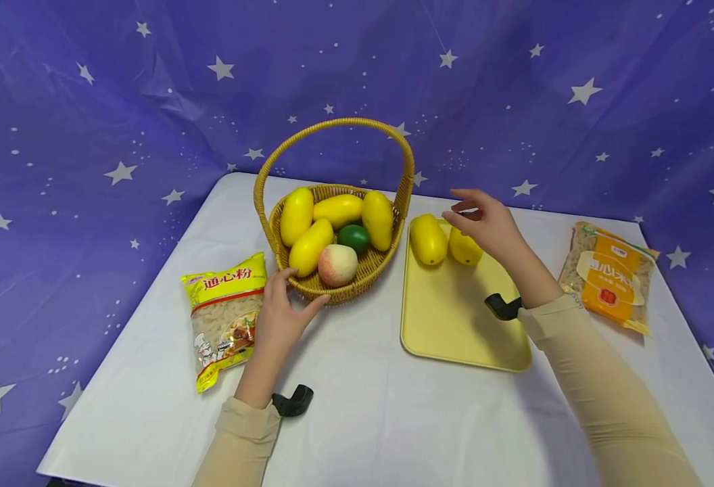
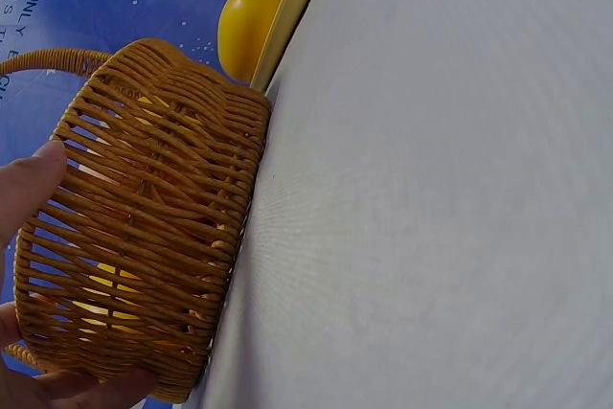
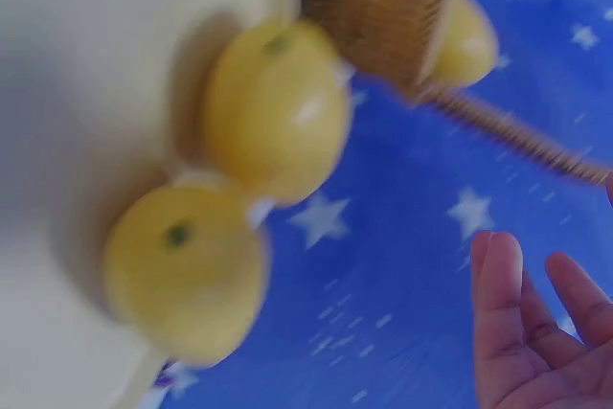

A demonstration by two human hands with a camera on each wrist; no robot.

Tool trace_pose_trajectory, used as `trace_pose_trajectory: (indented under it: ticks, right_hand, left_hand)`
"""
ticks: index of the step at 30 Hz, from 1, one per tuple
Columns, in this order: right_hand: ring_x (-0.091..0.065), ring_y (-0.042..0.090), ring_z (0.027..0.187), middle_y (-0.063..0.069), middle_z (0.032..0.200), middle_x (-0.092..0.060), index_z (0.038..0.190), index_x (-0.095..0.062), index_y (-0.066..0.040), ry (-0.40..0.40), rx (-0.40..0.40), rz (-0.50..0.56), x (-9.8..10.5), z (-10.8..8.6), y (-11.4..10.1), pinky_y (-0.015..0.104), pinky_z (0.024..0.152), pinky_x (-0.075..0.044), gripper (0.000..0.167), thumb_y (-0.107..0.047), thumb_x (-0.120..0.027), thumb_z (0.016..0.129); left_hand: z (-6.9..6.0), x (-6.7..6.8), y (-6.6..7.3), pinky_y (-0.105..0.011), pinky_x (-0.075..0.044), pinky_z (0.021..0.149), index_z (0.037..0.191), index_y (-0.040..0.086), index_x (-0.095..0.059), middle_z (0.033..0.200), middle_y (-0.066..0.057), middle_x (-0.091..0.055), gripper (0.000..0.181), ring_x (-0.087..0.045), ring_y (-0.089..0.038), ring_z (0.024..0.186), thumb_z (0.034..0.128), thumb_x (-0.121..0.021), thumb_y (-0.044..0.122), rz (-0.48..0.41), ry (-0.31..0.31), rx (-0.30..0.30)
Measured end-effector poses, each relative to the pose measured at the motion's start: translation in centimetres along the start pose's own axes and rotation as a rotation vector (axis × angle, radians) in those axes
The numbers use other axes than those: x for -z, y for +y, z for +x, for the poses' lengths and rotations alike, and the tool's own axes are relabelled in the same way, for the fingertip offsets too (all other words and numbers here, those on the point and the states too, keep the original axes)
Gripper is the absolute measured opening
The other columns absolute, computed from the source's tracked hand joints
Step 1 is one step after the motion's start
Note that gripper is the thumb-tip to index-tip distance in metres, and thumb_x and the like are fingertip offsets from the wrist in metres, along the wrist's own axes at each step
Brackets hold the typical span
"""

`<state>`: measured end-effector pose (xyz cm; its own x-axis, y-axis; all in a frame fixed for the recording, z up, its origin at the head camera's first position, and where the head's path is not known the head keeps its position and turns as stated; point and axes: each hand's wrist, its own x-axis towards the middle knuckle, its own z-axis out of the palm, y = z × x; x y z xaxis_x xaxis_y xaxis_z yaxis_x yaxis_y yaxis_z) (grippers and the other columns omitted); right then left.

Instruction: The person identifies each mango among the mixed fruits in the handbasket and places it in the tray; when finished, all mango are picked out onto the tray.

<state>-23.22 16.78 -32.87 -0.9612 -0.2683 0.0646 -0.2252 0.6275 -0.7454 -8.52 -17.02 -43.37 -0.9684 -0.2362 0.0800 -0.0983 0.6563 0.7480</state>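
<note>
My left hand (image 1: 280,318) holds the front left side of a wicker basket (image 1: 360,292). In the left wrist view its thumb (image 2: 38,174) touches the rim, and other fingers lie against the basket's side. Inside the basket are several yellow mangoes (image 1: 297,216), a pinkish peach (image 1: 337,265) and a dark green fruit (image 1: 353,238). Over the back of a yellow tray (image 1: 454,325) hovers my right hand (image 1: 485,220), empty, its fingers and thumb apart. Two yellow mangoes (image 1: 428,240) rest on that tray below it; the hand partly covers the right one (image 1: 465,250).
A bag of macaroni (image 1: 226,321) lies left of the basket. At the far right of the white table (image 1: 357,406) is an orange-labelled food bag (image 1: 609,277). The basket's tall handle (image 1: 347,123) arches above the fruit. A blue starry cloth (image 1: 357,61) hangs behind.
</note>
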Motion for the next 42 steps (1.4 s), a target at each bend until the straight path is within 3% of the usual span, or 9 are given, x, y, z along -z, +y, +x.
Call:
trace_pose_trajectory:
  ticks: [7,17,27,34,42]
  right_hand:
    - [-0.058,0.027,0.105,0.008,0.127,-0.058,0.144,-0.045,-0.025,-0.096,0.055,0.034,-2.8,0.6,-4.1,0.045,0.089,-0.048,0.063,-0.047,-0.066,0.089]
    - [-0.057,0.023,0.105,0.007,0.129,-0.056,0.144,-0.045,-0.028,-0.206,0.095,0.057,-7.8,3.3,-8.3,0.039,0.089,-0.048,0.062,-0.045,-0.067,0.088]
    - [-0.055,0.021,0.112,0.004,0.125,-0.058,0.142,-0.047,-0.03,-0.236,0.111,-0.005,-10.7,6.7,-12.8,0.038,0.09,-0.047,0.061,-0.049,-0.067,0.087]
    - [-0.053,0.023,0.114,0.009,0.134,-0.054,0.144,-0.045,-0.026,-0.283,0.083,-0.074,-13.2,8.8,-13.8,0.039,0.09,-0.047,0.061,-0.043,-0.066,0.089]
    - [-0.049,0.024,0.123,0.004,0.142,-0.049,0.145,-0.044,-0.022,-0.331,0.081,-0.196,-16.4,10.2,-13.7,0.04,0.099,-0.042,0.061,-0.04,-0.066,0.091]
  left_hand:
    - [0.2,0.0,0.0,-0.053,-0.042,0.094,0.14,0.013,-0.037,0.147,-0.013,-0.031,0.087,-0.045,-0.033,0.123,0.077,-0.067,0.067,0.002,-0.005,0.001]
    - [0.2,0.0,0.2,-0.053,-0.043,0.094,0.139,0.013,-0.037,0.145,-0.013,-0.032,0.087,-0.045,-0.032,0.123,0.0767,-0.067,0.066,0.001,-0.009,-0.003]
    - [0.1,0.0,0.1,-0.051,-0.045,0.091,0.137,0.015,-0.039,0.142,-0.012,-0.035,0.083,-0.048,-0.031,0.121,0.0772,-0.07,0.063,0.008,0.017,-0.018]
    - [-0.1,0.0,0.1,-0.052,-0.045,0.09,0.137,0.015,-0.038,0.142,-0.012,-0.035,0.084,-0.048,-0.031,0.119,0.0777,-0.065,0.067,0.004,0.013,-0.015]
    - [-0.1,-0.1,0.2,-0.053,-0.044,0.091,0.137,0.015,-0.038,0.143,-0.012,-0.034,0.083,-0.047,-0.032,0.119,0.078,-0.066,0.067,0.015,0.012,-0.002]
